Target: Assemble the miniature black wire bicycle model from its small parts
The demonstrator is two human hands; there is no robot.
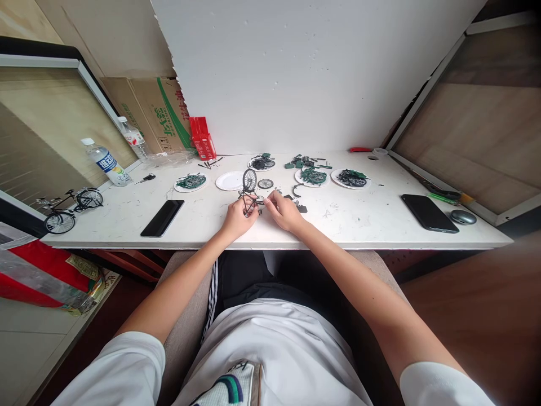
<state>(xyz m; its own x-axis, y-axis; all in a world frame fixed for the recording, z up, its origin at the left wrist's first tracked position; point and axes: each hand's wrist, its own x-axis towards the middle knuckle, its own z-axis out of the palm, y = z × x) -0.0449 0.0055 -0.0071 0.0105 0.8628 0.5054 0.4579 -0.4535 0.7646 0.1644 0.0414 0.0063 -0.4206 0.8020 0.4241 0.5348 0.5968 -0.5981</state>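
A small dark model bicycle frame point(249, 203) with one spoked wheel point(249, 180) attached is held up over the white table, wheel pointing away from me. My left hand point(240, 219) is closed round the frame from the left. My right hand point(284, 210) pinches at the frame's right side; whether a small part is between its fingertips is too small to tell. A loose wheel point(265, 184) lies flat just beyond the hands. Dark flat pieces point(301, 208) and a curved black part point(296, 190) lie right of my right hand.
Paper plates with green and black parts stand behind, beside a bare white plate point(229, 181). An assembled model bicycle point(74, 208) and bottles point(107, 163) are at the left. One phone point(162, 218) lies left, another phone point(429, 213) right, near a mouse point(463, 217).
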